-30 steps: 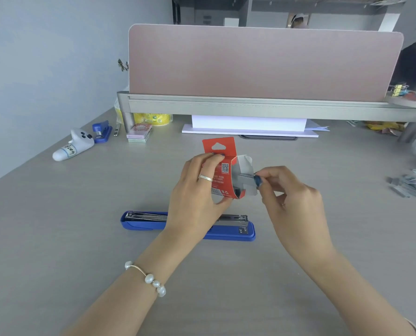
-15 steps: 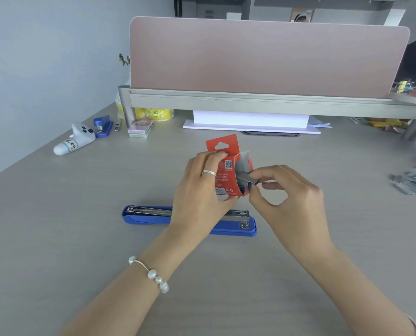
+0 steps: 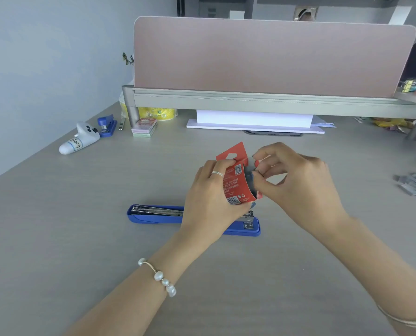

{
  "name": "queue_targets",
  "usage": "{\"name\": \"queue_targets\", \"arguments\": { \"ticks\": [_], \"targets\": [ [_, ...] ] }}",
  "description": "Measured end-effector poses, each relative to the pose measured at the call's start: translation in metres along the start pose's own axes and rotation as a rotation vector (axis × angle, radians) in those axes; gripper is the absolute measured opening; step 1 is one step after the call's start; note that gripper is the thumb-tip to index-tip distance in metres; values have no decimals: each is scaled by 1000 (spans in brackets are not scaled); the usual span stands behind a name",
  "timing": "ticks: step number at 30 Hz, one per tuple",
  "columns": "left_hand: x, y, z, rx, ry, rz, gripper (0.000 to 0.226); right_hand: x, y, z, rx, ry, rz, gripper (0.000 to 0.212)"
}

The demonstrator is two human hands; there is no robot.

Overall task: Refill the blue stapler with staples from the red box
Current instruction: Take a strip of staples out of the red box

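The blue stapler [image 3: 153,215] lies flat and opened out on the grey desk, its metal staple channel facing up; my left hand hides its middle. My left hand [image 3: 209,202] grips the small red box [image 3: 236,183] above the stapler, with the box's open end turned to the right. My right hand [image 3: 296,187] has its thumb and fingertips pinched at that open end, on the flap or on something inside. What they pinch is hidden by the fingers.
A pile of loose staple strips [image 3: 415,181] lies at the right edge. At the far left are a white tube [image 3: 78,141], a small blue stapler [image 3: 106,126] and a stack of notepads [image 3: 144,127]. A pink divider [image 3: 270,57] and white paper stack [image 3: 255,121] close off the back.
My right hand has moved in from the right, from holding a grey strip out of the box to pinching at the box's mouth. The left hand lowered and tilted the box slightly.
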State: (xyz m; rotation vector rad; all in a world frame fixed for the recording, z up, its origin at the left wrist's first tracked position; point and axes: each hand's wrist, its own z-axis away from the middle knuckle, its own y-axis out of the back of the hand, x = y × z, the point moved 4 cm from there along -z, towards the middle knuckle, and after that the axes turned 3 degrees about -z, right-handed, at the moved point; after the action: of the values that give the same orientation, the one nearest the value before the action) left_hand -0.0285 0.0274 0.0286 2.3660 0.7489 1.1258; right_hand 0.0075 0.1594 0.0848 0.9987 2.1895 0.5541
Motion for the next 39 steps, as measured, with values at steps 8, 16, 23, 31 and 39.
{"name": "queue_targets", "arguments": {
  "ticks": [8, 16, 23, 31, 39],
  "targets": [
    [-4, -2, 0, -36, 52, 21, 74, 3, -4, -8, -91, -47, -79, 47],
    [-7, -5, 0, -50, 49, 1, 74, 17, -10, -6, -36, -122, -220, 27],
    [-11, -6, 0, -49, 52, 24, 76, 26, 4, -4, 81, -265, -413, 17],
    [-1, -7, 2, -79, 6, 104, 78, 32, 1, 7, -128, -353, -731, 10],
    [2, -11, 2, -104, -26, 40, 88, 35, -12, 21, -181, -374, -739, 26]
  ]
}}
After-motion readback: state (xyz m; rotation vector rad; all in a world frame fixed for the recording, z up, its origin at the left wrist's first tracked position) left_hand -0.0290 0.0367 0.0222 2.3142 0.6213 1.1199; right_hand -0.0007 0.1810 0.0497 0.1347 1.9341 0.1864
